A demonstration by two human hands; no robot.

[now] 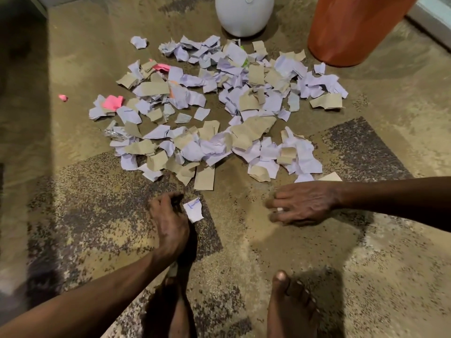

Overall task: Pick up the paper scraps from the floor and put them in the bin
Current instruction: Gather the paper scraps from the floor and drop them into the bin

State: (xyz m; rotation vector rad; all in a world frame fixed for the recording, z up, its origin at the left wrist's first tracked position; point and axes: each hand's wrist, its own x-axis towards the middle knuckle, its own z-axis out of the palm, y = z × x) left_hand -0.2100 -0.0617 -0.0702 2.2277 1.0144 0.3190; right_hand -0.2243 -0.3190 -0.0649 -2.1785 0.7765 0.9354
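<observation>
The left hand [168, 223] curls beside a white scrap [193, 212] at its 2 o'clock, the right hand [302, 203] pinches another, and the pile [214, 108] lies at 12, nearer the right.

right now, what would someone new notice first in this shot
First, the big heap of torn scraps, white, brown and a few pink, spread across the middle of the floor. Behind it stand a white bin and an orange bin at the top edge. Near the bottom, the left hand pinches a white scrap, while the right hand reaches low over the floor.
</observation>
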